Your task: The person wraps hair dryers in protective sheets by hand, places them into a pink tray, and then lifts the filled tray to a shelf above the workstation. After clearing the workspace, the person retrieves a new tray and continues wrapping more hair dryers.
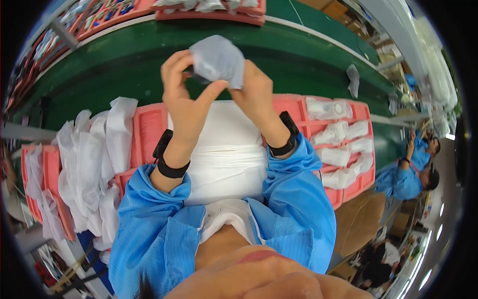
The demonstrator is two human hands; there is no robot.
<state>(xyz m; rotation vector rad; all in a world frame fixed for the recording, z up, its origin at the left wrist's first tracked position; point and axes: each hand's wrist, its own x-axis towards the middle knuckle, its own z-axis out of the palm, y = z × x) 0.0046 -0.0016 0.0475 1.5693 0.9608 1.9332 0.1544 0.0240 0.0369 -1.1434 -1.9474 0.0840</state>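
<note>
Above the green bench, both hands hold up a translucent whitish plastic bag (pixel 218 56), bunched into a rounded shape. Something dark shows at its lower left edge; what lies inside cannot be made out. My left hand (pixel 186 92) grips the bag from the left, its thumb pressed to the lower edge. My right hand (pixel 255 92) is closed on the right side, with its fingers partly hidden behind the plastic. Below the hands lies a stack of white sheets or flat bags (pixel 226 172), close to my body.
Pink foam trays (pixel 294 104) sit on both sides, with white-wrapped items (pixel 328 109) in the right one. Wrapped pieces (pixel 84 164) pile up on the left. Another pink tray (pixel 214 17) stands beyond the green bench (pixel 134 74). Co-workers in blue (pixel 401 179) are at the right.
</note>
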